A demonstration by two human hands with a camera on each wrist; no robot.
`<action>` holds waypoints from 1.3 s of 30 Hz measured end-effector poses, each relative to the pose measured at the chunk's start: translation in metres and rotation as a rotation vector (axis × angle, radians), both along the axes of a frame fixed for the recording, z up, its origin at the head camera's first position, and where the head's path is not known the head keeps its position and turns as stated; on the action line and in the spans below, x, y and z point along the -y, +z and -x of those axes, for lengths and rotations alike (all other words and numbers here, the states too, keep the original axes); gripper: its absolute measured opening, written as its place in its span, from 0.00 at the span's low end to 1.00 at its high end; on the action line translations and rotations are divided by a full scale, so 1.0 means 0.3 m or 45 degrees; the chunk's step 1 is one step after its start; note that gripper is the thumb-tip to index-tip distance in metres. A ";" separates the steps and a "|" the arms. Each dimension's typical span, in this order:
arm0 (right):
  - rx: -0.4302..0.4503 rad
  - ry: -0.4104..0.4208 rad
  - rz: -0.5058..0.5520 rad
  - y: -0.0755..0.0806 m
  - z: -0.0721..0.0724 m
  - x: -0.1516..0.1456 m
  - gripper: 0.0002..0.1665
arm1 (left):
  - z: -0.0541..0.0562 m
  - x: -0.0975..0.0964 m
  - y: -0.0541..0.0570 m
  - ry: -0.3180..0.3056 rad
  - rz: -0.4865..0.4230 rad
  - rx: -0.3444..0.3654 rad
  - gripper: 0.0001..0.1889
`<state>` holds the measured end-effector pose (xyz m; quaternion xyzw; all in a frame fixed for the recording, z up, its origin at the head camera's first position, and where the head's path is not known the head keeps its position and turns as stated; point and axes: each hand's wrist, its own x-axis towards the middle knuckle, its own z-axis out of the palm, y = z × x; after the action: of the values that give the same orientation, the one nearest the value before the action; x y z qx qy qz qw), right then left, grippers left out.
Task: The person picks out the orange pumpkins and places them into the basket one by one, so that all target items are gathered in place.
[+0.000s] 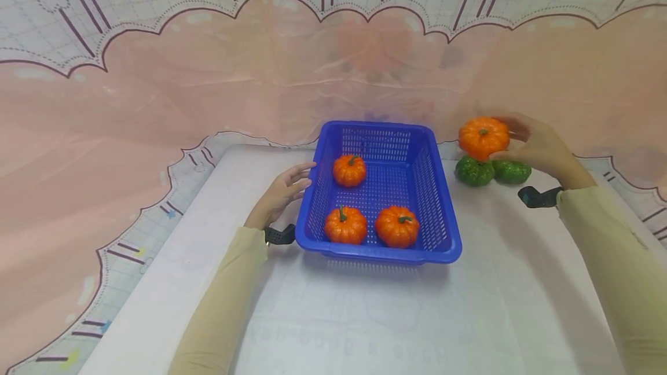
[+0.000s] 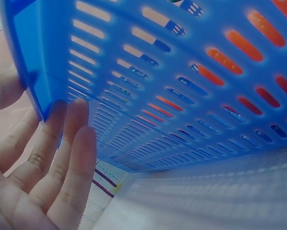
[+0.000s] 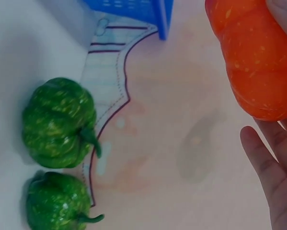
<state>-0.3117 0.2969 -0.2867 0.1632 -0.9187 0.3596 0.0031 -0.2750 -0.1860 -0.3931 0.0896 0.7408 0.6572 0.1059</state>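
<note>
My right hand (image 1: 539, 146) holds a small orange pumpkin (image 1: 483, 138) up above two green pumpkins (image 1: 474, 171) at the back right of the table. Thumb and fingers grip its side, as the right wrist view also shows with the orange pumpkin (image 3: 260, 62) at the upper right. At the left side of a blue plastic basket (image 1: 378, 256), my left hand (image 1: 281, 192) rests its nearly straight fingers against the wall near the rim. Inside the basket sit three orange pumpkins, one at the back left (image 1: 350, 171) and two along the front (image 1: 346, 225).
A white-covered table (image 1: 365, 317) carries the basket and the green pumpkins. Behind it hangs a pink patterned cloth (image 1: 234, 85), close to the basket's back edge. Dark wrist straps (image 1: 280, 235) sit at both sleeves.
</note>
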 end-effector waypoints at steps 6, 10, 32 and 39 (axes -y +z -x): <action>0.026 0.039 -0.012 0.022 0.011 0.038 0.49 | -0.005 -0.002 0.003 -0.005 -0.007 -0.005 0.28; 0.006 0.076 -0.010 0.031 0.014 0.060 0.49 | -0.006 -0.004 0.006 -0.009 -0.016 -0.004 0.28; -0.048 0.260 0.009 0.076 0.047 0.179 0.47 | -0.002 0.001 -0.007 -0.004 -0.010 -0.014 0.27; -0.087 0.322 -0.052 0.092 0.069 0.211 0.45 | 0.000 -0.002 -0.006 -0.004 -0.010 -0.017 0.28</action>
<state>-0.3324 0.2336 -0.2590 0.2898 -0.8973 0.3326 -0.0143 -0.2749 -0.1854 -0.3948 0.0955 0.7388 0.6593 0.1018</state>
